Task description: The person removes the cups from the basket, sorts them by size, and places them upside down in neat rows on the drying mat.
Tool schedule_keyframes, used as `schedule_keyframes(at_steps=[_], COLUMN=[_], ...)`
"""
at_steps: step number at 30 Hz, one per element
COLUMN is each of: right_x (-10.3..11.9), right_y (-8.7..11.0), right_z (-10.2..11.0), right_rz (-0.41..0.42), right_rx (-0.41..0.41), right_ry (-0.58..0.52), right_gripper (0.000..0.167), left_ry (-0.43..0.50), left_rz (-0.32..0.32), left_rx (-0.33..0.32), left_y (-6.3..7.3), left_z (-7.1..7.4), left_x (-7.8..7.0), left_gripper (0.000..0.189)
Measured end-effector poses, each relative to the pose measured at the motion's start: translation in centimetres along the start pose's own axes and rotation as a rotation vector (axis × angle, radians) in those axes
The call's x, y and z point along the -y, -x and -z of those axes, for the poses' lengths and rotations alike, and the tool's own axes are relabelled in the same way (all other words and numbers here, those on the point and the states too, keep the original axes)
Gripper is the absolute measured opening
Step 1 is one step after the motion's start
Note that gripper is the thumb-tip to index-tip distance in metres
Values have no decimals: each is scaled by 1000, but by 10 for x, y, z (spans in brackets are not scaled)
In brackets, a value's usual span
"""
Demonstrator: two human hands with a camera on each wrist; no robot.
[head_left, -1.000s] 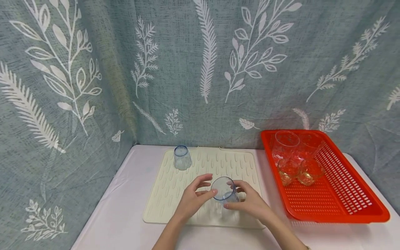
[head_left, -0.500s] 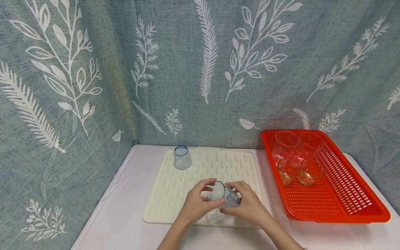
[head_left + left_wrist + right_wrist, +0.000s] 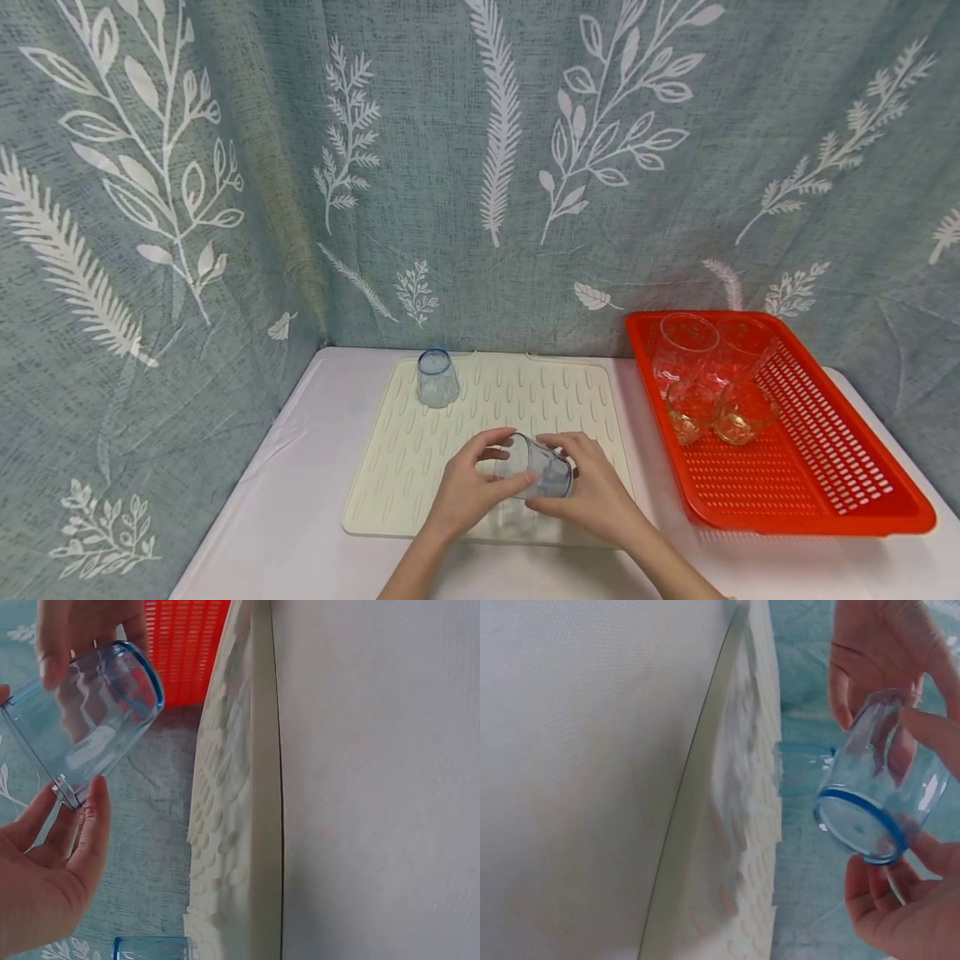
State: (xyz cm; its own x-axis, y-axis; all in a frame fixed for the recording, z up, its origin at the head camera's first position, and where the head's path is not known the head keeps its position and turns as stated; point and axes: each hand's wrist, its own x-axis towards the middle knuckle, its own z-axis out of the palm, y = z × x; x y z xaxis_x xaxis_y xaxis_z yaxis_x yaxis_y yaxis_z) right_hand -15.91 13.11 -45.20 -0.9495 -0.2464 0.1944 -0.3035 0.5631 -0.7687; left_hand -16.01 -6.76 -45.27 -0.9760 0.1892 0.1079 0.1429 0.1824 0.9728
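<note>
A clear drinking glass (image 3: 546, 473) with a blue ring at one end is held sideways between both hands, above the front of a cream drying mat (image 3: 390, 492). My left hand (image 3: 468, 490) grips its left end, fingers and thumb around the rim. On the other side, the right hand (image 3: 600, 493) holds the blue-ringed end. In the right wrist view that blue ring of the glass (image 3: 885, 765) tilts downward, close to the right fingers. A second blue-ringed glass (image 3: 438, 383) stands on the mat's back left corner.
A red plastic basket (image 3: 817, 521) stands to the right of the mat. Inside are two tall clear glasses (image 3: 688, 333) and two shorter amber-tinted ones (image 3: 738, 421). A patterned curtain (image 3: 480, 283) hangs behind the white table (image 3: 300, 500).
The glass has turned from mouth toward the camera to lying sideways, its mouth now leftward. The left hand has moved right and closed in on the rim; the right hand has shifted around the base.
</note>
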Motion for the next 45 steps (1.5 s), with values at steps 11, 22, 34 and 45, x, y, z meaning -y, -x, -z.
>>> schedule_keyframes(at_steps=[11, 22, 34, 45], right_x=[-5, 3, 5, 6], right_y=[-7, -13, -13, -17], right_z=[5, 0, -7, -11], right_rz=[-254, -387, -409, -442], right_rx=[61, 139, 128, 108], right_ry=[-555, -1047, -1136, -1143], right_gripper=[61, 65, 63, 59], left_ry=[320, 495, 495, 308], left_rz=[116, 154, 181, 107], left_rx=[-9, -97, -79, -158], left_y=[-2, -4, -3, -5], left_z=[3, 2, 9, 46], left_x=[4, -1, 4, 21], left_gripper=[57, 59, 61, 51])
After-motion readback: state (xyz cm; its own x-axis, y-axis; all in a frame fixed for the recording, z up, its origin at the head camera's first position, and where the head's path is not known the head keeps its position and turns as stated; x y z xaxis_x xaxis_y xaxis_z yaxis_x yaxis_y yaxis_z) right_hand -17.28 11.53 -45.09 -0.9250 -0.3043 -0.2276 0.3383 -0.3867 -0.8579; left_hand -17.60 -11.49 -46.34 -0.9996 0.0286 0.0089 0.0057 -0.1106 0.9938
